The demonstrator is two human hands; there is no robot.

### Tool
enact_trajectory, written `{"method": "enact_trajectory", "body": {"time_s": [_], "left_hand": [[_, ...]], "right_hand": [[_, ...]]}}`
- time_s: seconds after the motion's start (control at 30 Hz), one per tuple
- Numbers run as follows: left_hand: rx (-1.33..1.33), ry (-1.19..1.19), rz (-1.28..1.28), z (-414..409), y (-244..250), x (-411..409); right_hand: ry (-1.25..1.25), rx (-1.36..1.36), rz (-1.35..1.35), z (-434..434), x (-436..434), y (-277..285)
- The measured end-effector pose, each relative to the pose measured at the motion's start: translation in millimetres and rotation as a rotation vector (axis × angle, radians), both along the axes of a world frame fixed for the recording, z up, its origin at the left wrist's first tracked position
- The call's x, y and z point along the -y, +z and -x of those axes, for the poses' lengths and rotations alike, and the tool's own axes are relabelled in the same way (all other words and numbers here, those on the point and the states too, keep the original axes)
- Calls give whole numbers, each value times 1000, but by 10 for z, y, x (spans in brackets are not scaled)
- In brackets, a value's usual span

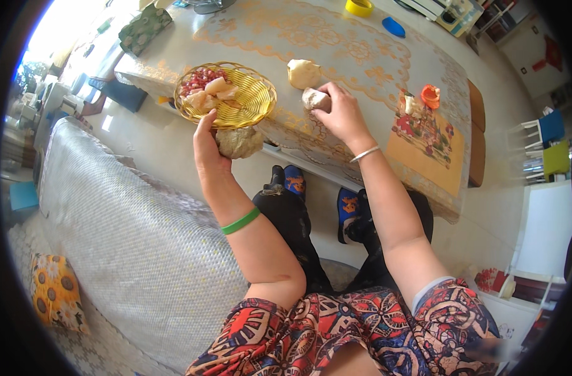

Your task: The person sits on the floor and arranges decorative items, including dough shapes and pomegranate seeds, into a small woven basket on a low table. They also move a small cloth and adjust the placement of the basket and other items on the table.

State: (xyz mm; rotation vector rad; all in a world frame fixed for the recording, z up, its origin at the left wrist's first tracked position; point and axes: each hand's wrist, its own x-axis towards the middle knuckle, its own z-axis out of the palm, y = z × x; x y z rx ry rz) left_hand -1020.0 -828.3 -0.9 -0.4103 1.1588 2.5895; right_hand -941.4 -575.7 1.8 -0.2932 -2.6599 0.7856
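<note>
My left hand [211,145], with a green band on its forearm, grips the near rim of a yellow woven basket [258,101]. Red pomegranate seeds [204,80] and several pale, peeled-looking pieces [218,89] lie in the basket's left part. Under the basket, beside my left fingers, a rough greyish-green lump [240,142] shows; whether this hand holds it too is unclear. My right hand [340,110], a bracelet at its wrist, holds a pinkish-grey lump [316,99] between thumb and fingers over the table. Just behind it sits a round cream-coloured piece [303,74].
On the patterned tablecloth [286,42] are a yellow tape roll [359,6], a blue object [393,27] and a green patterned item [145,30]. A red piece [430,96] and a pale scrap [412,105] lie by an illustrated orange mat [424,150]. A covered sofa [140,239] stands left.
</note>
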Motion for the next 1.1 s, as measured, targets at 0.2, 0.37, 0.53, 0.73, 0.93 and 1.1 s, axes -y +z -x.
{"method": "enact_trajectory", "body": {"time_s": [0.2, 0.37, 0.53, 0.73, 0.93, 1.1], "left_hand": [[-57, -6, -24, -93, 168, -89], [-114, -9, -64, -42, 131, -157], [-187, 57, -143, -9, 97, -130], [-180, 122, -91, -8, 37, -28], [-114, 139, -57, -63, 185, -73], [-86, 89, -61, -93, 228, -125]], "right_hand": [[138, -164, 561, -28, 325, 447], [152, -185, -17, 231, 1147, 675], [78, -273, -119, 261, 1537, 606], [105, -460, 103, 361, 1075, 547], [-434, 27, -87, 721, 270, 118], [-276, 5, 92, 890, 163, -116]]}}
